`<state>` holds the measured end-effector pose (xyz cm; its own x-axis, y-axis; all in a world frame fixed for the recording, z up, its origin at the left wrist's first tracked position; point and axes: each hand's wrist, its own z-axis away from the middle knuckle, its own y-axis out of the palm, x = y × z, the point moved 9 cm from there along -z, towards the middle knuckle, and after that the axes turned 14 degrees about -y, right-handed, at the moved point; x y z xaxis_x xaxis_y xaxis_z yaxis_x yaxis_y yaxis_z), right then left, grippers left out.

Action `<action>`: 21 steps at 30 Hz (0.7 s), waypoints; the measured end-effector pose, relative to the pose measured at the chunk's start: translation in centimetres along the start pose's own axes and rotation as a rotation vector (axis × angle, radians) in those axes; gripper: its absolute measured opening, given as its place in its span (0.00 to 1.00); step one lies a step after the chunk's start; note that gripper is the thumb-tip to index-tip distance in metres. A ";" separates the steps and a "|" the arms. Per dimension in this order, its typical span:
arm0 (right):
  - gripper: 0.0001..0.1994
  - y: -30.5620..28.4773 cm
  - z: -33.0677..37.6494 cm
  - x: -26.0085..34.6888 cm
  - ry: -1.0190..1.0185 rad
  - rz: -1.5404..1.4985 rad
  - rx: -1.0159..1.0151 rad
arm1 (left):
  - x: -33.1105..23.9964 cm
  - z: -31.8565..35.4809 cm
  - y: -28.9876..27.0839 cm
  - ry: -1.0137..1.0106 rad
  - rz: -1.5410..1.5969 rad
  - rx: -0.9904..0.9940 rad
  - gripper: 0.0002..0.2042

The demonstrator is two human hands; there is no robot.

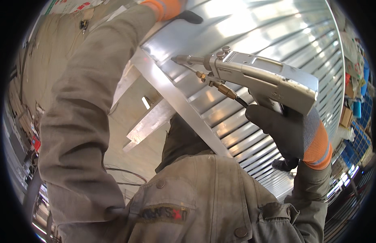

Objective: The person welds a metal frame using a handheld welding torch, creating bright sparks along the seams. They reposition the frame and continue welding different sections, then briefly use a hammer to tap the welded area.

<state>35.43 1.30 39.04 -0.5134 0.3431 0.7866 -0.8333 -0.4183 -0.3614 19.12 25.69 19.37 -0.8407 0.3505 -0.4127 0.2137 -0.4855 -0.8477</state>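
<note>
Two gloved hands show: one left hand and one right hand. There is one silver handheld tool, with one nozzle, two round knobs, two brass fittings and one black hose. There are two sleeves, one jacket and one ribbed metal panel, its ribs too many to count surely.
</note>
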 end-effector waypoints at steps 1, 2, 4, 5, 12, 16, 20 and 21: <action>0.22 -0.3 1.9 -0.5 0.032 -0.063 -0.050 | -0.1 0.2 0.2 -0.028 -0.016 0.010 0.58; 0.23 -0.6 3.8 -1.0 0.061 -0.126 -0.103 | 0.2 -0.2 1.1 -0.104 -0.127 0.110 0.59; 0.23 -0.8 7.6 -2.0 0.098 -0.258 -0.225 | 0.4 0.5 1.1 -0.168 -0.158 -0.032 0.60; 0.23 -0.9 9.6 -2.5 0.110 -0.305 -0.273 | 0.5 1.0 1.2 -0.194 -0.172 -0.106 0.60; 0.24 -0.6 23.5 -7.5 -0.090 -0.208 -0.551 | -4.6 15.1 7.0 -0.104 0.101 -0.433 0.30; 0.27 2.1 30.7 -11.8 -0.076 -0.315 -0.686 | -13.4 30.2 16.3 0.043 0.183 -0.234 0.28; 0.30 3.6 35.5 -15.3 -0.081 -0.386 -0.783 | -16.7 37.9 24.8 0.066 -0.144 -0.136 0.43; 0.31 3.7 36.9 -15.9 -0.063 -0.332 -0.809 | -16.5 38.2 25.4 0.069 -0.232 -0.186 0.43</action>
<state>48.08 -36.78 43.67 -0.2259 0.2840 0.9318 -0.8398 0.4280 -0.3341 19.47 -23.00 17.37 -0.8433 0.4914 -0.2174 0.1127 -0.2339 -0.9657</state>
